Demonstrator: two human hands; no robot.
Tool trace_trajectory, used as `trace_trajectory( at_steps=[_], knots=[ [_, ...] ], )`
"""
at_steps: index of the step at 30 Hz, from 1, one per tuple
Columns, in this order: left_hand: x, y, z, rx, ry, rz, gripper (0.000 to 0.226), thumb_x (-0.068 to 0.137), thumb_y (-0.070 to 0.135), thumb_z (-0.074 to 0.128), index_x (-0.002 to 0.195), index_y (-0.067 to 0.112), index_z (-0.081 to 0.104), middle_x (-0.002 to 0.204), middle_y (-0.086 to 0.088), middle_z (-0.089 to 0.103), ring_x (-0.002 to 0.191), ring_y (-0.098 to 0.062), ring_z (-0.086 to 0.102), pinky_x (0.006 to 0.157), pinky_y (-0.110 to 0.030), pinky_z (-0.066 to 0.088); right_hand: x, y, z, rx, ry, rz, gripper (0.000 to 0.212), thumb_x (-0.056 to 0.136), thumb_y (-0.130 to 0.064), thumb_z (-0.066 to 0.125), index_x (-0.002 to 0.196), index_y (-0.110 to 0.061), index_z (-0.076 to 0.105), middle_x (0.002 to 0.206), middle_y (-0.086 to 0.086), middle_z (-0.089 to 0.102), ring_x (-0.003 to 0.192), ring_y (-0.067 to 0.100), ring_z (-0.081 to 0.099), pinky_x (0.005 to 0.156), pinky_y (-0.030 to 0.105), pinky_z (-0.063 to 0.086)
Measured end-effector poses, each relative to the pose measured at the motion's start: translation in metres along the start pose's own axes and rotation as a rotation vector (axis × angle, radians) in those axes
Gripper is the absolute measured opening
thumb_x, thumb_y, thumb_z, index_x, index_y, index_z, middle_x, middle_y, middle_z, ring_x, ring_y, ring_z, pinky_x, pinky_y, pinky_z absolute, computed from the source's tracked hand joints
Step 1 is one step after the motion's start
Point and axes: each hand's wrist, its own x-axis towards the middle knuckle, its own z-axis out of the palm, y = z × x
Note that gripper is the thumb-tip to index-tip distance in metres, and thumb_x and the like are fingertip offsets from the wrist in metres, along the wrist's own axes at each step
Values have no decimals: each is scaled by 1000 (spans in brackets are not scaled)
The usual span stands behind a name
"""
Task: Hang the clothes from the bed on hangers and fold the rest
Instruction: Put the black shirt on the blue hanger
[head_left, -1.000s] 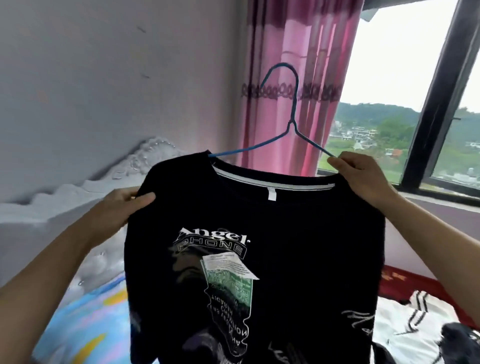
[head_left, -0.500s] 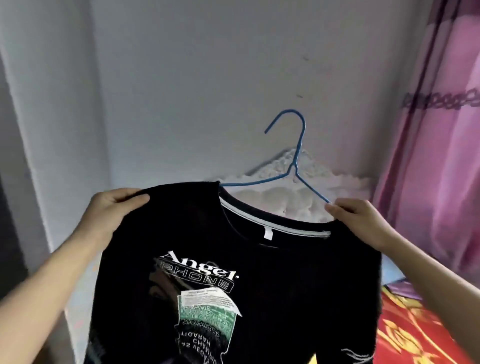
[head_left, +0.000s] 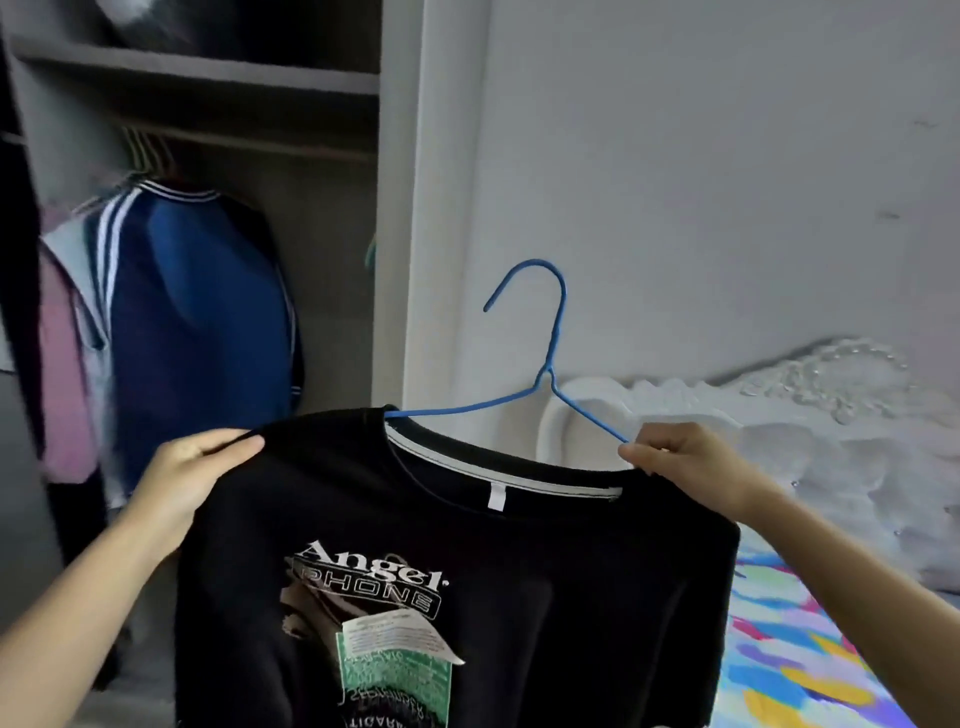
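Note:
A black T-shirt (head_left: 519, 561) with an "Angel Phone" print hangs in front of me on a blue wire hanger (head_left: 550, 364). The hanger's hook sticks up above the neckline, and one arm of it is hidden inside the shirt. My left hand (head_left: 192, 467) grips the shirt's left shoulder. My right hand (head_left: 680, 462) pinches the right shoulder together with the hanger's exposed arm. The shirt's lower part runs out of frame.
An open wardrobe (head_left: 400, 208) stands at the left with a rail, a shelf above it, a hung blue jacket (head_left: 197, 312) and a pink garment (head_left: 62, 389). At the right are a white headboard (head_left: 779, 415) and a colourful bedsheet (head_left: 810, 649).
My view has swung left from the window and pink curtain, past the wall, to the open wardrobe. Both hands keep the same hold on the shirt and hanger.

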Motion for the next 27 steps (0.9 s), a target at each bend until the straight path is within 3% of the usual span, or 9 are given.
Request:
trace_trajectory(
  at_steps=[4, 6, 8, 11, 14, 17, 22, 25, 27],
  knots=[
    [19, -13, -72, 180, 5, 4, 16, 84, 16, 68, 75, 28, 74, 77, 10, 73, 70, -4, 66, 69, -22, 48, 23, -47, 59, 92, -4, -45, 45, 89, -27, 61, 49, -16, 45, 41, -11, 34, 39, 3, 30, 41, 12, 26],
    [27, -20, -101, 318, -45, 9, 14, 87, 13, 64, 91, 25, 72, 92, 2, 71, 83, -10, 62, 79, -25, 43, 34, -67, 86, 133, 50, -36, 49, 88, -25, 63, 44, -18, 44, 41, -10, 33, 38, 4, 28, 41, 14, 25],
    [35, -26, -139, 408, -54, -15, 29, 89, 12, 62, 118, 15, 62, 109, -11, 61, 101, -22, 57, 88, -29, 39, 47, -89, 119, 140, 90, -7, 51, 87, -25, 65, 41, -17, 44, 39, -9, 32, 36, 5, 27, 40, 16, 26],
    [44, -32, -185, 433, 31, -8, 35, 91, 7, 58, 125, 6, 56, 114, -18, 57, 99, -25, 55, 81, -25, 38, 63, -112, 157, 130, 133, 44, 48, 85, -25, 67, 42, -13, 48, 36, -8, 33, 36, 7, 30, 42, 17, 26],
    [50, -37, -223, 447, 117, -4, 29, 91, 4, 56, 120, 1, 58, 107, -17, 59, 98, -25, 54, 79, -25, 34, 77, -139, 187, 136, 151, 112, 45, 84, -27, 68, 46, -8, 53, 39, -3, 41, 45, 16, 37, 50, 27, 30],
    [56, -43, -245, 447, 155, -17, 23, 92, 3, 54, 113, 1, 62, 106, -18, 62, 99, -31, 57, 79, -28, 34, 87, -159, 205, 245, 151, 216, 43, 82, -24, 70, 46, -6, 55, 39, 0, 46, 46, 19, 40, 51, 28, 33],
    [74, -59, -267, 394, 242, -37, 16, 92, 1, 52, 103, 1, 64, 91, -13, 62, 79, -24, 54, 62, -25, 36, 108, -195, 246, 659, -97, 409, 32, 84, -6, 63, 54, -1, 54, 53, 12, 53, 50, 23, 46, 56, 30, 41],
    [83, -65, -270, 389, 241, -50, 14, 92, 2, 53, 99, 4, 64, 85, -11, 63, 75, -24, 56, 59, -24, 38, 121, -203, 266, 711, -216, 327, 21, 83, 6, 53, 63, -1, 56, 58, 11, 55, 45, 17, 54, 45, 18, 44],
    [96, -65, -274, 383, 258, -43, 14, 92, 0, 52, 96, 6, 64, 84, -10, 62, 71, -22, 56, 53, -13, 41, 140, -212, 278, 689, -294, 237, 22, 83, 14, 46, 74, -3, 54, 73, 9, 61, 57, 16, 56, 48, 15, 46]
  ],
)
